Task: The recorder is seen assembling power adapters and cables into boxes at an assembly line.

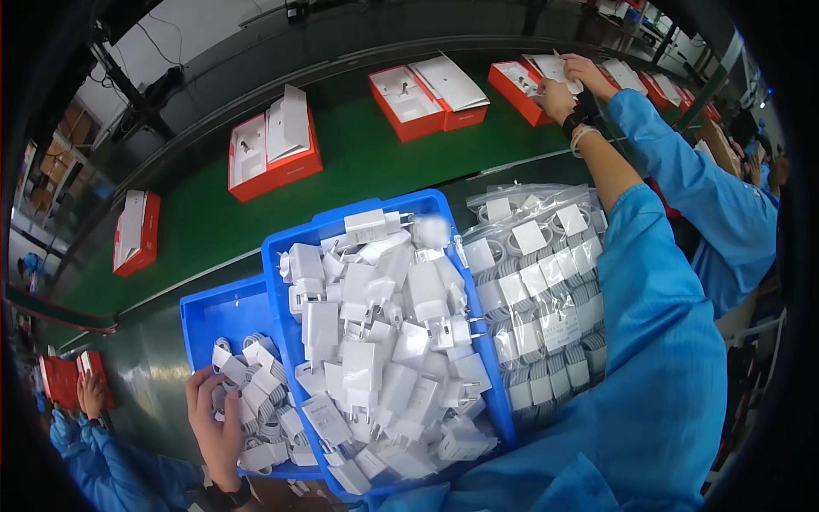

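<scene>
My left hand [215, 422] reaches over a small blue bin [205, 311]; its fingers are apart and bent over coiled white cables [256, 397] with paper wraps. My right hand [556, 100] stretches far forward to an open red box [512, 81] on the green belt [341, 183]. Its fingers are bent at the box's white inner tray; what they hold, if anything, is hidden. A larger blue bin [275, 264] between my arms is heaped with white plug chargers [363, 367]. Near its far right corner a white shape [432, 231] is blurred.
Clear bags of wrapped cables [537, 299] lie right of the large bin, beside my right sleeve. More red boxes [273, 154] stand along the belt. A co-worker's hand [589, 75] is at the same box as my right hand. Another person's hands [90, 394] show at far left.
</scene>
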The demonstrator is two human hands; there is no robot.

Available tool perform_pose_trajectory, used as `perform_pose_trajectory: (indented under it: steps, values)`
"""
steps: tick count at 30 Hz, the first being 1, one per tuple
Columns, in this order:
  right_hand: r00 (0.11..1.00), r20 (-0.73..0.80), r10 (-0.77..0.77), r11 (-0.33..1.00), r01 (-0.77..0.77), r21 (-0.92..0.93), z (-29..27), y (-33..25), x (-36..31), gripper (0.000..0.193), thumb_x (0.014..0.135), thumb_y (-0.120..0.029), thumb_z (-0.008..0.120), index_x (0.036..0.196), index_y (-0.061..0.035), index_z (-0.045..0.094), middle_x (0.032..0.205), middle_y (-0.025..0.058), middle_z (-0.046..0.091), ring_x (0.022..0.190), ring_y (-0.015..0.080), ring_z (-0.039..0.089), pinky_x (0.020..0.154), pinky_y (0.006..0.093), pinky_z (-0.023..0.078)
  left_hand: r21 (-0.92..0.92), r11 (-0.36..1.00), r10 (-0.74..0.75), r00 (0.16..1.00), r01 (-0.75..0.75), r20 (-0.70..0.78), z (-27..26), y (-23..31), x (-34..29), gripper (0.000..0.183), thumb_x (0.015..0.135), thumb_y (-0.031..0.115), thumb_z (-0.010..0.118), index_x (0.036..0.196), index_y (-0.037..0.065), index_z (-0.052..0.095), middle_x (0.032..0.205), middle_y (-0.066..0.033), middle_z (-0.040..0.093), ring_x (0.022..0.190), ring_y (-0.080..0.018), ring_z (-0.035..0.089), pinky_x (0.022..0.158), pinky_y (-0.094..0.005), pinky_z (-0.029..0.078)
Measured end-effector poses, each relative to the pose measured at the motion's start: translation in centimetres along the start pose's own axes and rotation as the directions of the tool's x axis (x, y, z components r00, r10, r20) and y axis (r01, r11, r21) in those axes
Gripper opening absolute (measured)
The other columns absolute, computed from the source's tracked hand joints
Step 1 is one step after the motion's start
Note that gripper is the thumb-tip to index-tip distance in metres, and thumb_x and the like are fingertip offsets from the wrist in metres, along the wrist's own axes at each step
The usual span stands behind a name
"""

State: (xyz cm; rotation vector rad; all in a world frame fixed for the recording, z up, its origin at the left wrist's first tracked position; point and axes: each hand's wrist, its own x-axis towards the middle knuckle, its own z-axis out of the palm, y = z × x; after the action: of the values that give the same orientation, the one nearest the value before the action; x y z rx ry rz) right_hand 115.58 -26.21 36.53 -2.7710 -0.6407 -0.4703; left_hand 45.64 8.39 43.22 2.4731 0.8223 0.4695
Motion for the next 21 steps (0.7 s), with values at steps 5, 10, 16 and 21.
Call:
perform_pose_trajectory:
  steps: [5, 10, 16, 21]
  values:
    - [0.999, 0.024, -0.033, 0.994, 0.035, -0.102, -0.2, 1.3, -0.5, 0.027, 0.078, -0.029, 0.073, 0.084, -0.0027, 0.072, 0.081, 0.0213, 0.069, 0.082, 0.0359, 0.068, 0.077, 0.0419, 0.053, 0.026, 1.000, -0.016, 1.000, 0.016, -0.003, 0.1, -0.1, -0.4, 0.023, 0.087, 0.007, 0.058, 0.108, -0.003, 0.059, 0.122, -0.0158, 0.053, 0.113, -0.0302, 0.053, 0.097, -0.0354, 0.040]
    - [0.994, 0.089, 0.056, 0.988, -0.042, -0.151, 0.4, 1.7, -0.1, 0.031, 0.085, -0.031, 0.067, 0.087, -0.0009, 0.072, 0.089, 0.0242, 0.068, 0.092, 0.0372, 0.066, 0.083, 0.0454, 0.051, 0.030, 0.999, -0.046, 0.999, 0.045, 0.017, 0.2, -0.4, -0.9, 0.022, 0.088, 0.007, 0.057, 0.109, -0.001, 0.059, 0.123, -0.0157, 0.053, 0.113, -0.0303, 0.053, 0.096, -0.0350, 0.041]
    - [0.985, -0.040, -0.167, 0.980, 0.161, -0.117, -4.7, -2.4, -1.2, 0.029, 0.090, -0.026, 0.060, 0.097, 0.0010, 0.069, 0.095, 0.0205, 0.069, 0.089, 0.0351, 0.067, 0.078, 0.0428, 0.052, 0.035, 0.999, -0.023, 1.000, 0.022, 0.011, 0.6, -0.5, -0.4, 0.021, 0.089, 0.006, 0.055, 0.109, 0.000, 0.058, 0.122, -0.0154, 0.053, 0.114, -0.0302, 0.052, 0.096, -0.0352, 0.042]
    - [0.612, 0.363, -0.702, 0.689, 0.455, 0.565, -14.5, -24.2, -12.4, 0.028, 0.089, -0.026, 0.064, 0.101, -0.0006, 0.069, 0.093, 0.0133, 0.070, 0.086, 0.0228, 0.066, 0.075, 0.0331, 0.052, 0.063, 0.996, -0.058, 0.998, 0.057, 0.023, 0.5, -0.4, -0.9, 0.023, 0.091, 0.010, 0.056, 0.112, 0.001, 0.057, 0.125, -0.0172, 0.052, 0.115, -0.0347, 0.050, 0.097, -0.0396, 0.041]
